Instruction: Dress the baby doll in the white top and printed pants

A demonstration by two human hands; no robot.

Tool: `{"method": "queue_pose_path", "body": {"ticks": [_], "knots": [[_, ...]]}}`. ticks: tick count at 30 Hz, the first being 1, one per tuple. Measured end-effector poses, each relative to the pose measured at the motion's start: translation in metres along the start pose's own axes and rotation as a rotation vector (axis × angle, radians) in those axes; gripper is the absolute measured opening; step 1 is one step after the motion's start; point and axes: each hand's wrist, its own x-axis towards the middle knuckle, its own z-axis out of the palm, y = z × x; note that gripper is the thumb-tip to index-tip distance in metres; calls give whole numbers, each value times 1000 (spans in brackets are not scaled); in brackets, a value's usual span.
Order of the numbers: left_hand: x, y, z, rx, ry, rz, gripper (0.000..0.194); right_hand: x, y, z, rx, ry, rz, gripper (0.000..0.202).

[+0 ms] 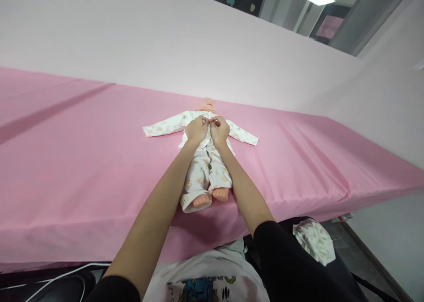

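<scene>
A baby doll (209,104) lies on its back, its bare feet toward me. It wears a white patterned baby jacket (172,124) with both sleeves spread out sideways, and matching trousers (198,173). My left hand (197,128) pinches the front edge of the jacket at the upper chest. Close beside it, my right hand (219,128) pinches the opposite edge at the same height. The fingertips of both hands nearly meet over the middle of the chest. Whatever fastening lies between them is too small to make out.
A pink sheet (99,169) covers the table, with folds at the left and right. A white wall (149,41) rises behind it, with a window (278,10) above. At the lower right a crumpled white cloth (314,241) lies on a dark seat.
</scene>
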Motion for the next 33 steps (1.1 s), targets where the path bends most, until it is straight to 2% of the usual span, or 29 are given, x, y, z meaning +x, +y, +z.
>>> {"method": "queue_pose_path", "body": {"ticks": [4,7,14,22,25,30,33], "knots": [[2,-2,1,-8,11,35,28,0,3,1,67,8,-42,19],[2,-5,1,-9,12,63,24,0,4,2,88,20,-20,16],[-3,-6,1,48,59,129,25,1,4,3,75,-37,-19,15],[-5,-2,0,137,17,154,29,1,3,4,60,22,51,7],[-5,-3,-2,146,6,202,31,0,2,3,111,54,90,14],[-12,-9,-3,135,-21,355,35,-4,-2,1,229,65,107,41],[-18,-15,-3,81,9,392,32,-9,-2,0,279,33,110,43]]}}
